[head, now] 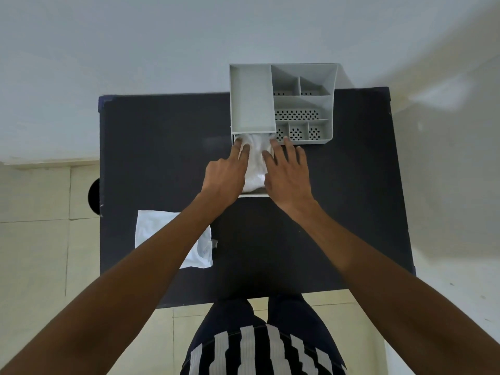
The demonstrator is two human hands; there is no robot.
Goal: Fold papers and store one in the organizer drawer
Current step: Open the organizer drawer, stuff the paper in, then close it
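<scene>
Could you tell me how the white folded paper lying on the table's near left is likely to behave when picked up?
The folded paper looks soft and rumpled, so it will probably sag. It lies flat, so it shouldn't roll, and it seems light.

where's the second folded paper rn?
Head view: the second folded paper lies on the black table, near-left, partly under the left forearm, well clear of the organizer.

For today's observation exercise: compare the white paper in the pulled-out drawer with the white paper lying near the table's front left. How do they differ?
The paper in the drawer sits bunched inside the drawer, pressed by the left hand and right hand. The paper on the table lies flatter on the black table, untouched, partly hidden under the left forearm. Both are white and creased.
</scene>
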